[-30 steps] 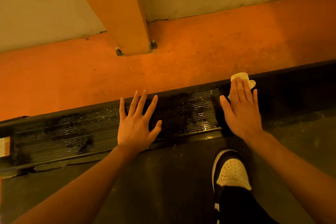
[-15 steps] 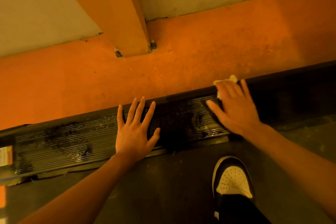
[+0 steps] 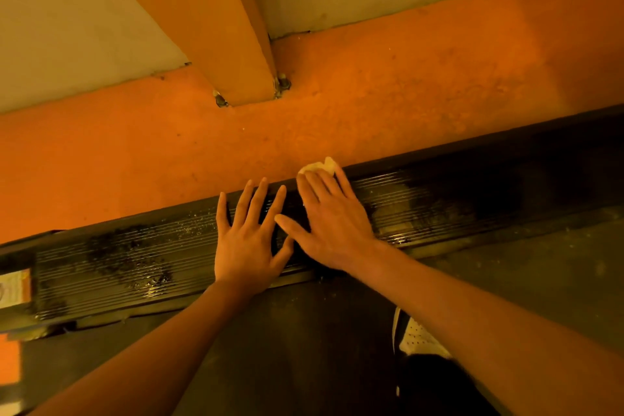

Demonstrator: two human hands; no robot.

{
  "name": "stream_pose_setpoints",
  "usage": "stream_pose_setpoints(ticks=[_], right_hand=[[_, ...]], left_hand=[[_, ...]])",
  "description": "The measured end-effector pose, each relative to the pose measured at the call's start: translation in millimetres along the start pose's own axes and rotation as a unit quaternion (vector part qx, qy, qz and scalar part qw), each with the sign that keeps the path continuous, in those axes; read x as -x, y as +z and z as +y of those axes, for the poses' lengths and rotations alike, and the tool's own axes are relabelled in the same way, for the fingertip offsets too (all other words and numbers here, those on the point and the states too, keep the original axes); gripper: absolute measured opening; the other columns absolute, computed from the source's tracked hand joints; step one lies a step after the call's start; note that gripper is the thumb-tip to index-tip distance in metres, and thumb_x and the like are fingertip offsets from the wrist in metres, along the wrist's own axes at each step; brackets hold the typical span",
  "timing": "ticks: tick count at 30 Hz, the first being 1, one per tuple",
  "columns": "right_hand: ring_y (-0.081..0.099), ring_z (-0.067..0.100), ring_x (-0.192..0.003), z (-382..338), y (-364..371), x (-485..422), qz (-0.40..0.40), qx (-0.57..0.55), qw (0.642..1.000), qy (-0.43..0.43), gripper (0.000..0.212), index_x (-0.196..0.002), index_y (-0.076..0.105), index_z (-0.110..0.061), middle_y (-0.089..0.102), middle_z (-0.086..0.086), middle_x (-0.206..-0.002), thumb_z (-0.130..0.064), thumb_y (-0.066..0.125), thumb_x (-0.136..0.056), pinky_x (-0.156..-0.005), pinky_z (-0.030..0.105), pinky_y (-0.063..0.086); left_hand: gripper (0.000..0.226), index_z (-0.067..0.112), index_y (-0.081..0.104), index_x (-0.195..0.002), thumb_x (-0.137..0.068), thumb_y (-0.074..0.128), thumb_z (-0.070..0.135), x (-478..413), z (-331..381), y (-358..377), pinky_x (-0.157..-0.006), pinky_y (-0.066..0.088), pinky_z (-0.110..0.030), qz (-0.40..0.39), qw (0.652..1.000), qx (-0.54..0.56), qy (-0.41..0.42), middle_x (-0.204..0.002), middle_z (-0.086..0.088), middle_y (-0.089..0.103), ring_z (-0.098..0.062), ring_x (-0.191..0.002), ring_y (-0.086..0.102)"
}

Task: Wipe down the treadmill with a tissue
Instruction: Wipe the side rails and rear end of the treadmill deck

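right hand (image 3: 332,228) flat, straight fingers pressing tissue (image 3: 319,166) onto ribbed treadmill side rail (image 3: 118,253); left hand (image 3: 248,236) splayed flat beside it, holding nothing.

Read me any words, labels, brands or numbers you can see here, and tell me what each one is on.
Nothing here can be read.
Pale label at the left end of the side rail: too blurred to read.
Shoe: no brand or lettering shows.
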State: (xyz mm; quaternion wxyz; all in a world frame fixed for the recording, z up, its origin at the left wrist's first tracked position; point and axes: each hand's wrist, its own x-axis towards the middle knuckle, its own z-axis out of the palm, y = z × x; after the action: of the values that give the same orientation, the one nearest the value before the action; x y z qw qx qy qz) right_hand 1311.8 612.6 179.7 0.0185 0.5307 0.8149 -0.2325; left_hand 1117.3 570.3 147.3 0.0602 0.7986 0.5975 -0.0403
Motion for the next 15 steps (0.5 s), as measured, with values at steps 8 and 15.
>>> stream_pose_setpoints(ticks=[8, 15], right_hand=[[0.017, 0.025, -0.158, 150.6, -26.7, 60.8, 0.074, 0.038, 0.980, 0.182, 0.091, -0.162, 0.027, -0.009, 0.030, 0.011, -0.168, -0.072, 0.003, -0.100, -0.129, 0.053, 0.000], [-0.008, 0.028, -0.160, 45.9, -4.6, 43.0, 0.034, 0.011, 0.994, 0.101, 0.094, -0.165, 0.003, -0.007, -0.001, 0.014, -0.173, -0.074, 0.001, -0.099, -0.129, 0.052, -0.003]], left_hand=[[0.076, 0.024, 0.019, -0.166, -0.101, 0.030, 0.062, -0.3, 0.7, -0.4, -0.123, 0.007, -0.068, 0.001, 1.000, -0.006, 0.001, -0.173, -0.009, 0.014, -0.030, -0.160, 0.009], [0.077, 0.025, 0.015, -0.166, -0.101, 0.028, 0.064, -0.6, 0.8, 0.1, -0.123, 0.006, -0.069, -0.005, 1.000, -0.006, 0.000, -0.173, -0.009, 0.012, -0.030, -0.160, 0.007]])
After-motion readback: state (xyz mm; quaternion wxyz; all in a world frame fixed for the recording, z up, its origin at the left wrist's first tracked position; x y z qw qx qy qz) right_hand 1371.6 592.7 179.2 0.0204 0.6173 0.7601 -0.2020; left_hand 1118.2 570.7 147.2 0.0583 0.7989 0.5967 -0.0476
